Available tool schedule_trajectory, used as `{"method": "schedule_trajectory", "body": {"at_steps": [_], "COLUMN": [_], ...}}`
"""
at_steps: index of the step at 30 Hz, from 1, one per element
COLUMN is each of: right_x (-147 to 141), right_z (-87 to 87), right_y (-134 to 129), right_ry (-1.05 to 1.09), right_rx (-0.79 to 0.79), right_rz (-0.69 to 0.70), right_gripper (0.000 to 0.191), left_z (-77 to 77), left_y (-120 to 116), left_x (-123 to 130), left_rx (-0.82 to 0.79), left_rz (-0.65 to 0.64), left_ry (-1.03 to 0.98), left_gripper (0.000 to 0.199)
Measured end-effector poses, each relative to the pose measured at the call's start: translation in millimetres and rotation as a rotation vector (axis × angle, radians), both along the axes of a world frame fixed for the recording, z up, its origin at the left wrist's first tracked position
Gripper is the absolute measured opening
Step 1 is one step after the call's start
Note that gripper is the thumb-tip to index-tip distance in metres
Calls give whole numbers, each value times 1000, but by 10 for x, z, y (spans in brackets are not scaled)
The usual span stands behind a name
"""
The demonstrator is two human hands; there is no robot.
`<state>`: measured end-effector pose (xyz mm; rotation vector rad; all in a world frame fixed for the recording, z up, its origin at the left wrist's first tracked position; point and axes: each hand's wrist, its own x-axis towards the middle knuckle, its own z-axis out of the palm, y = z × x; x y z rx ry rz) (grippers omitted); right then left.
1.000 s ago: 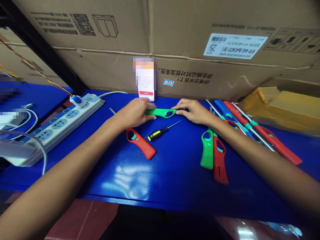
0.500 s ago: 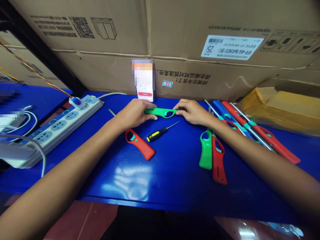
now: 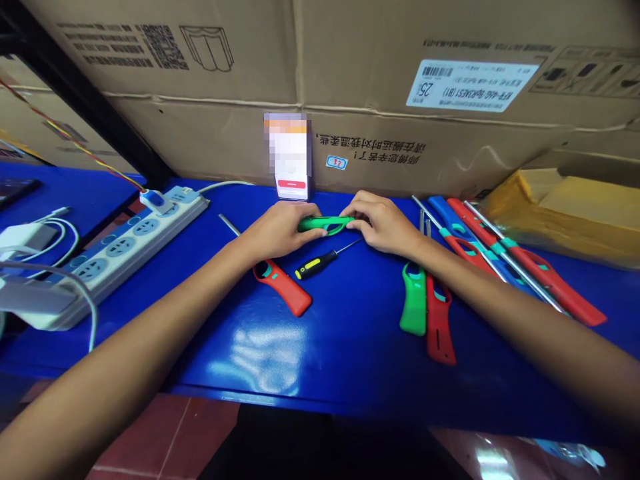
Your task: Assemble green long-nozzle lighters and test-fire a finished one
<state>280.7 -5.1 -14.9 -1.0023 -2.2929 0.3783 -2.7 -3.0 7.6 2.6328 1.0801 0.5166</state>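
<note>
A green long-nose lighter handle (image 3: 333, 223) is stretched level between my two hands above the blue table. My left hand (image 3: 283, 230) grips its left end with thumb and fingers. At its other end my right hand (image 3: 379, 220) pinches the tip; my right fingers partly cover it. Just below lies a black-and-yellow screwdriver (image 3: 316, 265), its thin shaft pointing toward my right hand. A red lighter (image 3: 287, 292) rests nearer me, its metal tube partly hidden by my left hand. Beside my right forearm lie a green lighter (image 3: 413, 307) and a red lighter (image 3: 440, 330), side by side.
Several red and blue lighters (image 3: 555, 283) lie at the right, near a yellow-wrapped package (image 3: 580, 213). A lit phone (image 3: 293, 167) leans on the large cardboard box (image 3: 360, 80) behind. At left sits a power strip (image 3: 135, 250) with cables. The blue table's (image 3: 350, 347) front edge faces me.
The green lighter handle has turned in my hands, so its trigger opening looks narrower. Both hands have shifted slightly right in the picture. The view has moved a little.
</note>
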Motion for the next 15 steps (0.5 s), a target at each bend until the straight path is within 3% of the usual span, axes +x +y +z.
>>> {"method": "schedule_trajectory", "body": {"at_steps": [7,15], "right_x": [-23,-5], "right_z": [42,62], "right_y": [-50,-55], "right_ry": [-14,7], "right_rx": [34,45], "right_rz": [42,87], "right_gripper": [15,15], "left_z": [11,-24], "left_y": [-35,-45], "left_x": [20,15], "left_rx": [15,152], "left_rz": [19,47], "left_ry": [13,19], "left_gripper": [18,22]}}
